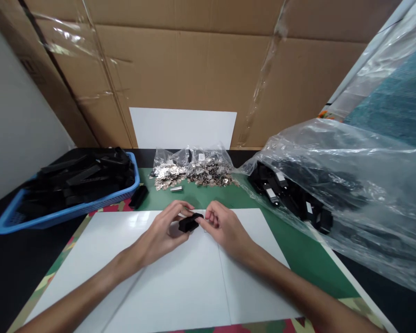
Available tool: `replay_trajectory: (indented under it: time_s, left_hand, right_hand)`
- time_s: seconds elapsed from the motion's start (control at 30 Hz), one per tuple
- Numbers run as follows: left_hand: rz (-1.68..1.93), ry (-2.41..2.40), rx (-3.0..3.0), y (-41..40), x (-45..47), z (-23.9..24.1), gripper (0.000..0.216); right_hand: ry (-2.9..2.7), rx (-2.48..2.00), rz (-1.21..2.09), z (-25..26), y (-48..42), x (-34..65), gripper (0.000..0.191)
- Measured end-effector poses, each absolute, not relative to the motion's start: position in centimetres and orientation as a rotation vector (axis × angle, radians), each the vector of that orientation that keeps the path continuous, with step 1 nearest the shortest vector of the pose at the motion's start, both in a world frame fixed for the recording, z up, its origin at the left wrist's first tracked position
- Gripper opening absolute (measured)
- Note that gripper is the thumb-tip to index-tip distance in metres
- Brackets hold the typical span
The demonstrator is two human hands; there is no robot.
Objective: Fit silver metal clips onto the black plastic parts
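Observation:
A small black plastic part (188, 224) is held just above a white sheet (166, 277) at the table's middle. My left hand (164, 231) grips it from the left, thumb and fingers curled round it. From the right, my right hand (222, 226) pinches its other end with the fingertips. Behind the hands lies a heap of small shiny metal pieces (194, 173) on opened clear bags, with one small metal cylinder (175, 188) lying loose in front of it.
A blue basket (10, 217) full of black parts stands at the left, one black part (138, 196) lying beside it. A large clear plastic bag (350, 185) with more black parts spreads across the right. Cardboard and a white board (183, 127) wall off the back.

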State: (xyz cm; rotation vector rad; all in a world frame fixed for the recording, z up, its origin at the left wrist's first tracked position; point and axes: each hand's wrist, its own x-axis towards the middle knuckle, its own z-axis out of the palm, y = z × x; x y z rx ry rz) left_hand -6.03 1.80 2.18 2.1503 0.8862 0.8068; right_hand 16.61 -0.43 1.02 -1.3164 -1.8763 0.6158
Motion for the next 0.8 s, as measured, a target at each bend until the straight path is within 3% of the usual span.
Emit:
replay_trajectory:
  time_s: [0.23, 0.53, 0.8]
  left_hand:
    - [0.683, 0.77, 2.202, 1.1, -5.8, 2.9, 0.03]
    - [0.692, 0.861, 2.554, 0.6, -5.3, 2.6, 0.039]
    - [0.805, 1.016, 2.332, 1.4, -5.3, 1.7, 0.026]
  right_hand:
    - [-2.129, -1.252, 0.363, 0.9, -0.6, 16.5, 0.024]
    - [-2.098, -1.284, 0.277, 1.0, -0.8, 16.3, 0.021]
    - [-2.063, -1.261, 0.161, 0.9, -1.1, 16.2, 0.023]
